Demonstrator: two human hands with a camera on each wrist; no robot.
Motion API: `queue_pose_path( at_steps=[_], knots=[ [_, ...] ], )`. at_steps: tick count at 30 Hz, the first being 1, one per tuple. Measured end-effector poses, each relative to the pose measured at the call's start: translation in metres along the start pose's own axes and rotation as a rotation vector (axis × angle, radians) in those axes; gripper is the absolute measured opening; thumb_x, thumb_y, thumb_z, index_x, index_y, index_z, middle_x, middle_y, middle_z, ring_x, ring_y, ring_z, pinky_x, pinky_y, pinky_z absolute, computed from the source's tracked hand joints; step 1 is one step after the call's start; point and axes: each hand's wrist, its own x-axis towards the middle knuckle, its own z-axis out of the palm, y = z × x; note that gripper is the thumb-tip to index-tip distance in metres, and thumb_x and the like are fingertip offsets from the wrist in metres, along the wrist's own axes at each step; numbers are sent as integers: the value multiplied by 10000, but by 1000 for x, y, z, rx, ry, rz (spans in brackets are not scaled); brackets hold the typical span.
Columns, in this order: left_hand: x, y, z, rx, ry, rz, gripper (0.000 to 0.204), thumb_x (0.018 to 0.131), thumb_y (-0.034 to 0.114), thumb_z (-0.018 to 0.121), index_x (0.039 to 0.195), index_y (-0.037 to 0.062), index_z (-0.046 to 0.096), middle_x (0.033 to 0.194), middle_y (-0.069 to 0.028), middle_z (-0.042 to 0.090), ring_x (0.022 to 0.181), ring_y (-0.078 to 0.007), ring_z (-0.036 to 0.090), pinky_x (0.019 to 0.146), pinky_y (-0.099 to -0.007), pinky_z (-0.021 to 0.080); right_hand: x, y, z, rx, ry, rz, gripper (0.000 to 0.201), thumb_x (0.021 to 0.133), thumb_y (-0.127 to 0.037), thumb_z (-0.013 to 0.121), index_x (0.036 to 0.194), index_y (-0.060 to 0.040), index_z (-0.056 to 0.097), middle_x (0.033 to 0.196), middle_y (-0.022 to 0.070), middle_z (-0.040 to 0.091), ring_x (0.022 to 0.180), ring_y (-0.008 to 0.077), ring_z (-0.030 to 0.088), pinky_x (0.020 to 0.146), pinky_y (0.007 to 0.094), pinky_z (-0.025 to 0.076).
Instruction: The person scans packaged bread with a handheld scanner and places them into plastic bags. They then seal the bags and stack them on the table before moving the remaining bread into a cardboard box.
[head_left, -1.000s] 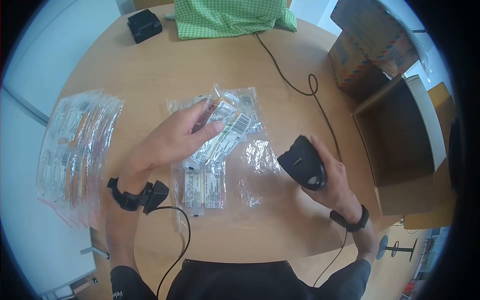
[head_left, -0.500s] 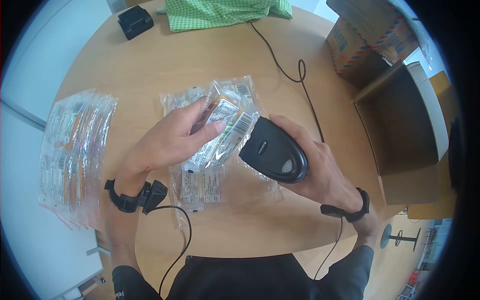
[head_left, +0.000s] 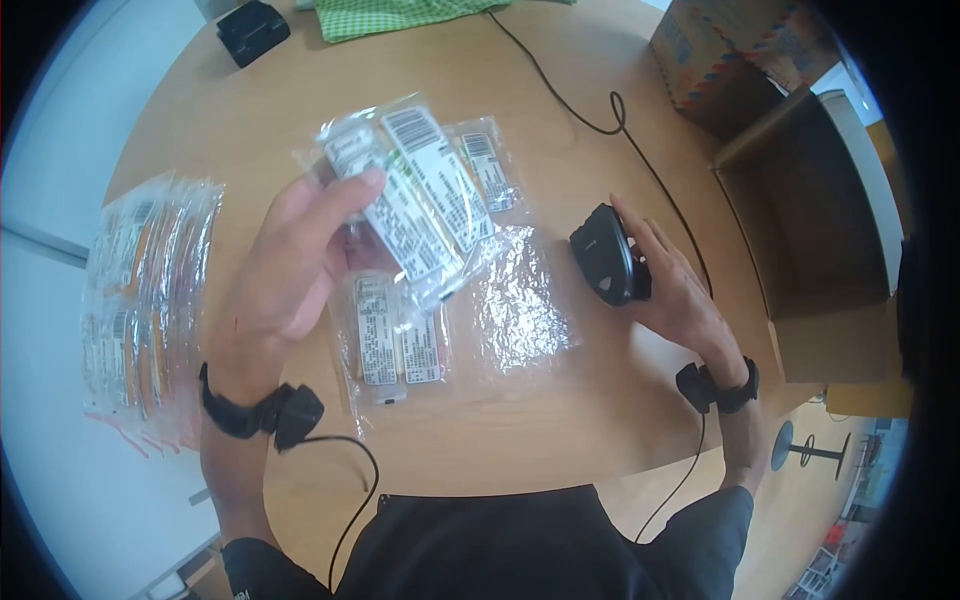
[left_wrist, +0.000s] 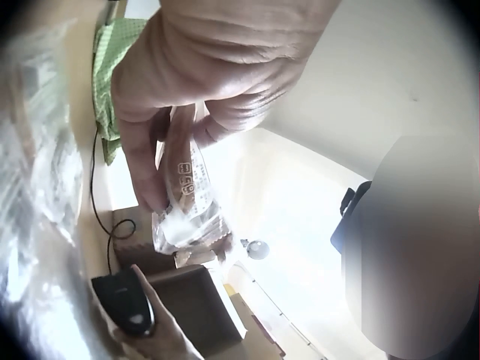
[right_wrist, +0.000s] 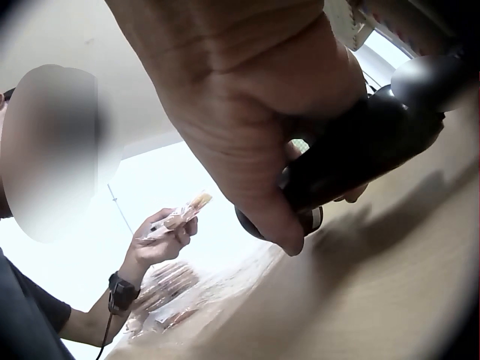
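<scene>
The left hand (head_left: pixel 295 250) pinches a clear plastic packet of two labelled pieces (head_left: pixel 425 195), thumb across the printed face and fingers behind, holding it tilted above the middle of the table (head_left: pixel 450 80) with its barcodes towards the far edge. Nearer the right edge, the right hand (head_left: pixel 682 300) has its fingers curled round a black handheld barcode scanner (head_left: pixel 603 262), which is apart from the packet. Under and beside the raised packet lie other labelled packets (head_left: pixel 378 345), next to glinting clear plastic (head_left: pixel 522 310); a row of overlapping packets (head_left: pixel 150 310) lies along the left edge, and a cardboard box (head_left: pixel 830 245) stands at the right edge. The packet looks light, its film slick and crinkly over stiffer contents that might dent if squeezed. It would probably handle best by a side edge, lightly pinched, leaving the barcodes uncovered.
</scene>
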Motion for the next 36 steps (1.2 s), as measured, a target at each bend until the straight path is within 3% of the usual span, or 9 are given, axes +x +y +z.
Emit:
queue_pose_path(
  at_steps=[7,11,13,18,22,24,29,32,36],
  knots=[
    [-25,-20,20,-135,-16,-66,393,1064,195,626,1380,-28,551,1210,-144,721,1053,-214,740,892,-413,635,4,15,0,10,6,-31,1079,709,39,837,1654,-109,338,1397,175,597,1172,370,640,1031,454,516],
    [-32,-24,34,-241,3,-81,399,1066,168,626,1387,-53,540,1205,-143,720,1050,-220,737,924,-432,636,-24,-22,-21,-471,97,-273,1083,674,35,850,1637,-75,367,1612,188,459,1453,403,480,1185,479,427],
    [-39,-26,54,-257,-6,-59,406,1072,185,616,1393,-45,519,1219,-137,713,1081,-219,732,941,-409,624,-36,-71,-20,-153,61,-416,937,742,-113,864,1583,-59,455,1596,233,478,1382,421,556,1105,498,477],
    [-79,-27,80,24,-220,-203,455,1070,283,670,1315,-85,566,1180,-156,683,1094,-262,688,945,-386,566,-38,-73,9,-392,340,-841,712,879,-173,833,1484,-48,479,1357,295,664,1252,424,687,914,480,586],
    [-84,-39,66,809,-310,607,478,962,357,759,1144,-63,623,1147,-202,580,1158,-401,566,949,-431,505,-95,-67,-5,-424,427,-855,433,1003,-252,743,1382,-151,560,1223,99,775,1046,245,782,646,217,459],
    [-80,-51,54,1339,-354,688,484,860,254,811,1185,-53,623,1166,-191,584,1108,-363,594,972,-426,457,-111,-68,5,-492,282,-1021,370,1024,-230,705,1362,-156,576,1210,69,781,1045,201,777,637,217,440],
    [-77,-68,46,1535,-421,655,273,817,108,745,1042,-21,660,992,-140,600,944,-313,611,829,-413,478,-106,-71,42,-683,159,-1142,298,982,-170,605,1267,-121,673,1171,66,746,1046,196,717,659,240,444],
    [-80,-67,46,1481,-314,782,230,795,59,745,993,-17,655,920,-117,594,853,-291,608,772,-404,478,-86,-72,48,-941,118,-1012,352,954,-195,623,1292,-101,653,1222,87,695,1113,204,684,687,259,464],
    [-80,-67,43,1461,-267,807,227,777,39,761,974,-17,665,920,-111,601,833,-282,614,746,-392,486,-77,-72,60,-678,-51,-798,407,945,-209,623,1329,-75,625,1264,92,643,1140,211,654,741,275,489]
  ],
)
